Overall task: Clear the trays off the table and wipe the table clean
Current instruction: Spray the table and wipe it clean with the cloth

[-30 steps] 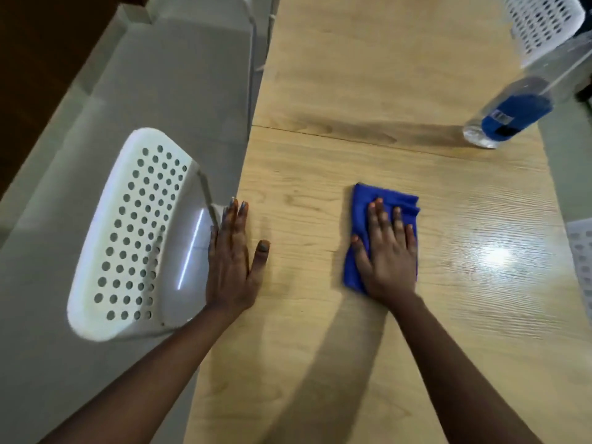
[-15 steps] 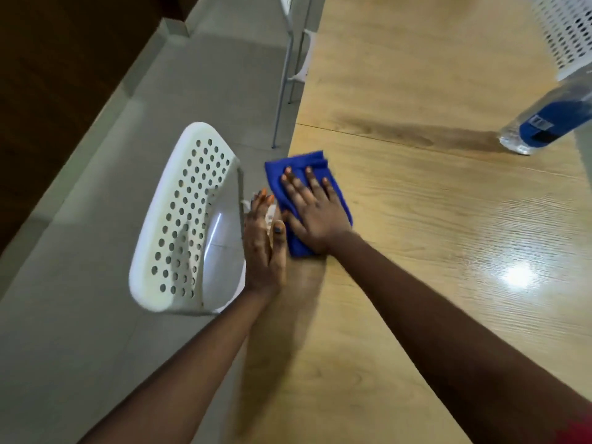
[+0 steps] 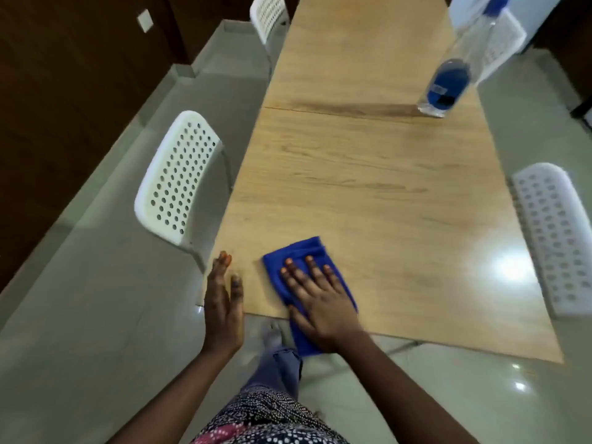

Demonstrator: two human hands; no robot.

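From the head view there is one wooden table (image 3: 368,187), made of two tops that meet at a seam running across it. One blue cloth (image 3: 307,277) lies on it, one clear bottle (image 3: 448,81) with a blue label stands near the far right edge beside the seam, and four white perforated chairs surround it: one at the near left (image 3: 176,177), one at the far left (image 3: 267,14), one at the near right (image 3: 554,235) and one at the far right (image 3: 499,40), partly seen behind the bottle.

The cloth is a deep, even blue, folded into a rough rectangle with layered edges showing at its far end. It sits at the near edge of the table, towards the left corner, and its near end hangs over the edge.

Two hands are visible. The right hand (image 3: 317,302) lies flat on the cloth, fingers straight and slightly spread, pressing it onto the wood. The left hand (image 3: 224,302) is held on edge at the table's near left corner, fingers straight and together, holding nothing; whether it touches the table is unclear.

Below are a patterned garment (image 3: 266,418), a leg and a foot (image 3: 272,333) on the pale tiled floor (image 3: 96,315).
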